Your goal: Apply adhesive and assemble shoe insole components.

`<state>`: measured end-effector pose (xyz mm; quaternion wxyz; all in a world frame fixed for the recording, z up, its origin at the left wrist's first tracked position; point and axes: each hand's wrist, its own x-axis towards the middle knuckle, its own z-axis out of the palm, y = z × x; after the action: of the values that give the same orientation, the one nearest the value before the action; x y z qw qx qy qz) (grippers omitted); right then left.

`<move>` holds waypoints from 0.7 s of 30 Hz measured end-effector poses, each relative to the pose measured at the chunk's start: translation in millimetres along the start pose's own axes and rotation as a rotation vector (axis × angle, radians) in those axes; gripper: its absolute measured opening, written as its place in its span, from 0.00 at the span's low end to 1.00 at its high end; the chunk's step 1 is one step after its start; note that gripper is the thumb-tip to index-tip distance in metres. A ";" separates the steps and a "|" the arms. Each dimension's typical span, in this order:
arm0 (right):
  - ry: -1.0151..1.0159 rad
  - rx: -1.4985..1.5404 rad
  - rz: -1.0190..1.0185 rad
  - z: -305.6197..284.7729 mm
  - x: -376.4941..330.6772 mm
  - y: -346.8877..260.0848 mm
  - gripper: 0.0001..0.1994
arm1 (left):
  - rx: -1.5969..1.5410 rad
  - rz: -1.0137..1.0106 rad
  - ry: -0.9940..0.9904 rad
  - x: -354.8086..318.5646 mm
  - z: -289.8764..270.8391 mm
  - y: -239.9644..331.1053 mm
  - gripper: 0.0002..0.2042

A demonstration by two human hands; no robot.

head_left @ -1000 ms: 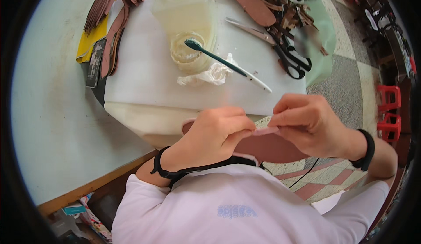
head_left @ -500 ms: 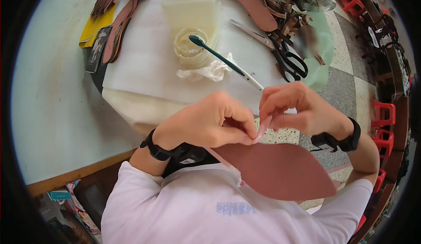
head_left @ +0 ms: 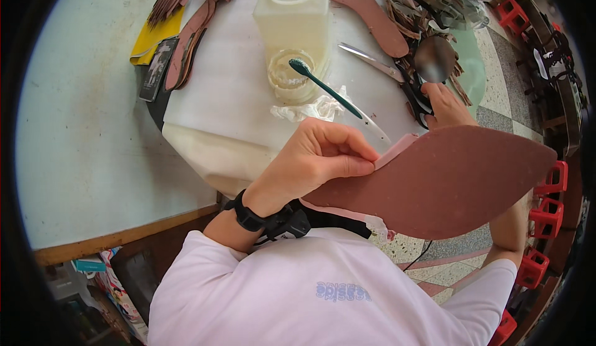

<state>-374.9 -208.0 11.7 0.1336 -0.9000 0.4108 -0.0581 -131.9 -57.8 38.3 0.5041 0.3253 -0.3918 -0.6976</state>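
Note:
A flat, reddish-brown sole-shaped piece (head_left: 434,184), edged partly with a thin pink strip (head_left: 397,150), hangs in front of me. My left hand (head_left: 326,156) is closed, pinching the strip and the piece's upper edge between thumb and fingers. Beyond the piece, my right hand (head_left: 448,105) has its bent fingers around the black handles of the scissors (head_left: 413,91), which lie on the table with their blades to the left. The piece hides my right wrist and part of that hand.
A toothbrush (head_left: 329,94) rests across an open pot (head_left: 292,76) before a translucent container (head_left: 293,23). Crumpled tissue (head_left: 310,108) lies beside it. Brown strips (head_left: 186,48) are stacked at left, another curved piece (head_left: 372,17) and scraps (head_left: 428,10) at right. Red stools (head_left: 546,218) stand beyond.
My right hand has let go of the pink strip and reached forward to the scissors. The sole-shaped piece has swung up and right, still in my left hand. The view has shifted slightly.

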 end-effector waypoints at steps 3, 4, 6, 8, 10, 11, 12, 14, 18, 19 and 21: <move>-0.108 -0.097 -0.006 -9.8 10.3 -3.7 0.20 | 0.010 0.006 0.004 0.8 -1.7 0.0 0.05; -0.179 -0.049 0.020 -22.0 10.3 -8.6 0.20 | 0.012 0.016 0.008 0.5 -1.9 0.5 0.04; -0.245 -0.007 0.060 -51.2 4.9 -22.7 0.21 | 0.010 0.025 -0.004 1.9 -0.9 1.1 0.04; -0.261 0.089 0.272 -69.0 2.4 -35.3 0.20 | 0.079 0.043 0.028 1.8 0.1 1.3 0.03; -0.197 0.284 0.299 -71.2 -15.5 -14.0 0.19 | 0.045 0.027 0.026 2.4 2.4 3.0 0.02; -0.128 0.483 0.327 -71.8 -26.6 -4.7 0.19 | 0.013 0.007 0.022 4.5 4.0 3.1 0.02; -0.134 0.714 0.358 -73.8 -28.1 -5.7 0.18 | 0.023 0.012 0.043 2.9 3.3 2.7 0.02; -0.237 0.703 0.355 -94.8 -30.8 -28.1 0.17 | 0.050 0.043 0.107 -0.4 -0.4 1.3 0.02; -0.260 0.951 0.095 -93.8 -80.6 -9.3 0.20 | 0.036 0.047 0.069 -0.7 -4.1 2.4 0.01; -0.227 0.941 0.146 -89.9 -107.4 -9.4 0.20 | 0.034 0.036 0.010 4.0 -5.5 3.8 0.01; -0.081 1.332 0.258 -49.8 -119.2 21.9 0.25 | 0.089 0.068 0.092 -3.3 -2.0 0.3 0.01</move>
<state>-479.7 -141.3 53.7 0.6806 -0.5708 0.3861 -0.2487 -129.1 -55.2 37.8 0.5300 0.3658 -0.4097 -0.6461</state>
